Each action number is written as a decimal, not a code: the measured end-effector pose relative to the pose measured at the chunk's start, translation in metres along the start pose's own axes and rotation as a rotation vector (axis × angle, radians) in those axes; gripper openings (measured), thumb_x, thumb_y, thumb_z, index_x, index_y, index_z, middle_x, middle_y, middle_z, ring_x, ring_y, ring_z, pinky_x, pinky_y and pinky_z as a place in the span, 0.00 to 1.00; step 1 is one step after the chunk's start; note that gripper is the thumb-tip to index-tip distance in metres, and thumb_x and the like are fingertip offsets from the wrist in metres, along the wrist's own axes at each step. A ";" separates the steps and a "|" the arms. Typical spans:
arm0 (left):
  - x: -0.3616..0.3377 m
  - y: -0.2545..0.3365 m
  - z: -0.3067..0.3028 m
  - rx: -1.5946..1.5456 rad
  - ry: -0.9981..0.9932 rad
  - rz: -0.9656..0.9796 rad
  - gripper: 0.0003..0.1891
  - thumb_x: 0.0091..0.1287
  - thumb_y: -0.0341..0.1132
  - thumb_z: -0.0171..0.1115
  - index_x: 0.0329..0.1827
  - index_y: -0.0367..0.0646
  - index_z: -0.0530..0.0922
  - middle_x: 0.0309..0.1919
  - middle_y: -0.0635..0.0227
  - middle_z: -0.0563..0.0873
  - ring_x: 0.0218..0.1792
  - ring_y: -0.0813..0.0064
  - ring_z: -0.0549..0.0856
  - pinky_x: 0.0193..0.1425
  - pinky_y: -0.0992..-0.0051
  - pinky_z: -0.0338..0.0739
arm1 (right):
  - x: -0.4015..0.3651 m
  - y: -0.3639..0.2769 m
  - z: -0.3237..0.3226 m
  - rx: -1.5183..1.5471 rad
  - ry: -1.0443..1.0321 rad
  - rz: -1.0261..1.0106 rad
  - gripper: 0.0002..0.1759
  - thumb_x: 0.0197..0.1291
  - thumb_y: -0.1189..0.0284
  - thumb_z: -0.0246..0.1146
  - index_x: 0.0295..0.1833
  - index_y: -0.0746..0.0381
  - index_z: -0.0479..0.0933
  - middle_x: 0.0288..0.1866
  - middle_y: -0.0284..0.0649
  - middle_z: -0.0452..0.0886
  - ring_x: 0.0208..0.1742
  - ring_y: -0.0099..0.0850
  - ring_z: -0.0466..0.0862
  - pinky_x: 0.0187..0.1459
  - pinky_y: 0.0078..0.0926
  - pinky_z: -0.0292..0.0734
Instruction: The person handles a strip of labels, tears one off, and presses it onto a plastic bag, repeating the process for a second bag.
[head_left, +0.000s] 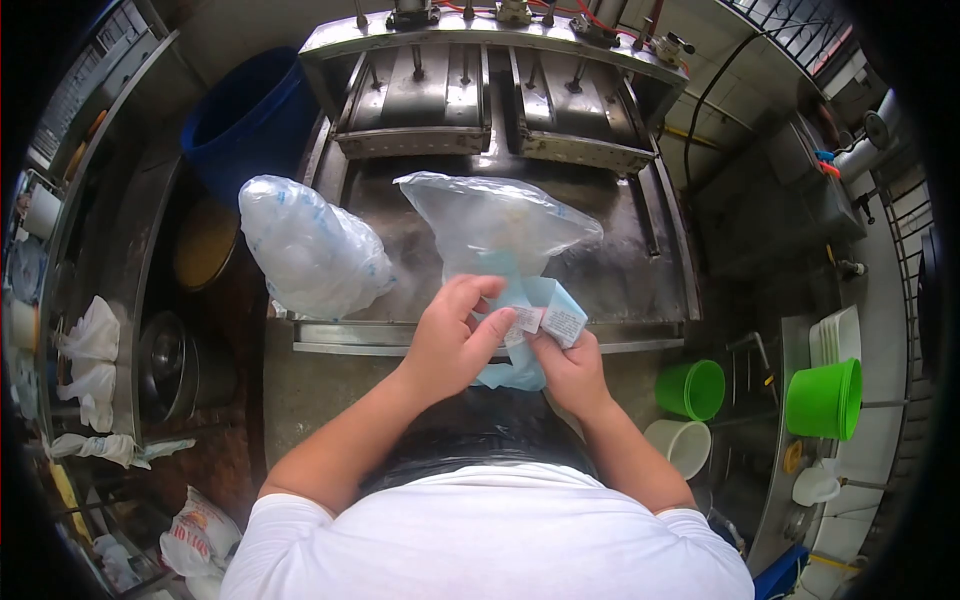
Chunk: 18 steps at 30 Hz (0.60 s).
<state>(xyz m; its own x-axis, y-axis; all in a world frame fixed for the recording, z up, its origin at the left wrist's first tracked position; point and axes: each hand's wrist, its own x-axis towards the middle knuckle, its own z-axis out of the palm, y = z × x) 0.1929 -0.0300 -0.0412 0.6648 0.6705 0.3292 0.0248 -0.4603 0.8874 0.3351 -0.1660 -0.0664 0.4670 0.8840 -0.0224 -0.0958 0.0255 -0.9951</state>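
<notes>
My left hand (455, 335) has its thumb and curled fingers closed at a light blue plastic piece (512, 375) bearing small white printed labels (528, 320). My right hand (572, 375) pinches the same blue piece from the right, just below a label with fine print (562, 325). Directly beyond both hands an open clear plastic bag (490, 215) stands on the metal table; the blue piece overlaps its lower part. What is inside that bag is hard to make out. To the left lies a full, closed clear bag (310, 245) with blue printing.
A metal press frame (490, 40) with two perforated trays (415, 140) spans the back of the wet steel table (620, 285). A large blue barrel (250, 120) stands at the left. Green buckets (690, 390) and a white bucket (680, 447) are at the right.
</notes>
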 end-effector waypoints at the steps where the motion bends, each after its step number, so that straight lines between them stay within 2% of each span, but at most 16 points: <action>1: 0.001 -0.002 -0.001 -0.149 -0.070 -0.126 0.08 0.71 0.28 0.69 0.50 0.37 0.84 0.46 0.58 0.85 0.42 0.68 0.84 0.48 0.70 0.80 | -0.001 -0.001 0.001 0.018 -0.011 0.009 0.14 0.78 0.75 0.62 0.63 0.65 0.84 0.54 0.33 0.88 0.55 0.23 0.84 0.59 0.25 0.78; 2: 0.002 -0.005 -0.002 -0.148 -0.068 -0.125 0.08 0.71 0.28 0.69 0.50 0.37 0.84 0.46 0.58 0.85 0.42 0.68 0.84 0.48 0.70 0.80 | 0.000 0.000 0.001 0.018 -0.012 0.007 0.14 0.78 0.75 0.62 0.63 0.65 0.84 0.54 0.33 0.88 0.55 0.23 0.84 0.59 0.25 0.78; 4: 0.003 -0.012 -0.003 -0.024 -0.092 0.064 0.05 0.72 0.27 0.69 0.47 0.37 0.83 0.43 0.60 0.84 0.40 0.70 0.83 0.45 0.72 0.79 | 0.001 0.004 0.001 -0.004 -0.019 0.033 0.14 0.77 0.75 0.62 0.62 0.66 0.84 0.52 0.34 0.88 0.53 0.22 0.83 0.57 0.25 0.78; 10: 0.033 -0.003 -0.013 0.103 0.051 0.129 0.03 0.73 0.27 0.67 0.44 0.38 0.82 0.38 0.63 0.83 0.38 0.70 0.82 0.42 0.73 0.77 | 0.002 0.014 -0.004 -0.015 0.134 0.193 0.14 0.73 0.74 0.62 0.59 0.66 0.85 0.49 0.34 0.88 0.49 0.22 0.83 0.54 0.24 0.78; 11: 0.041 -0.007 -0.012 0.123 0.060 0.137 0.03 0.72 0.27 0.67 0.43 0.39 0.82 0.37 0.61 0.84 0.38 0.64 0.84 0.43 0.68 0.78 | 0.002 0.017 -0.007 -0.015 0.131 0.191 0.14 0.73 0.74 0.62 0.59 0.66 0.85 0.49 0.34 0.88 0.49 0.22 0.83 0.54 0.24 0.78; 12: 0.051 -0.010 -0.011 0.126 0.064 0.136 0.03 0.72 0.27 0.67 0.43 0.39 0.82 0.37 0.61 0.84 0.38 0.64 0.84 0.43 0.68 0.78 | 0.001 0.022 -0.010 -0.009 0.153 0.212 0.15 0.72 0.74 0.63 0.59 0.67 0.85 0.50 0.34 0.87 0.49 0.23 0.83 0.54 0.25 0.77; 14: 0.070 -0.017 -0.007 0.364 0.061 0.308 0.04 0.70 0.28 0.68 0.42 0.39 0.82 0.36 0.59 0.85 0.39 0.56 0.85 0.45 0.61 0.78 | -0.001 0.024 -0.017 -0.003 0.171 0.232 0.15 0.71 0.73 0.64 0.59 0.67 0.85 0.50 0.34 0.87 0.50 0.23 0.83 0.54 0.25 0.77; 18: 0.086 -0.033 0.001 0.494 0.098 0.314 0.05 0.67 0.28 0.70 0.42 0.40 0.82 0.34 0.57 0.85 0.40 0.51 0.85 0.47 0.56 0.78 | -0.001 0.032 -0.040 -0.033 0.231 0.205 0.14 0.71 0.74 0.64 0.59 0.66 0.84 0.50 0.34 0.87 0.50 0.24 0.83 0.55 0.25 0.77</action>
<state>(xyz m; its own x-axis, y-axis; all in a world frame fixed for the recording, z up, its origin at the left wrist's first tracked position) 0.2500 0.0422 -0.0428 0.6253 0.4982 0.6007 0.1985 -0.8460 0.4949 0.3668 -0.1847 -0.1023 0.6288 0.7394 -0.2406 -0.1819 -0.1610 -0.9700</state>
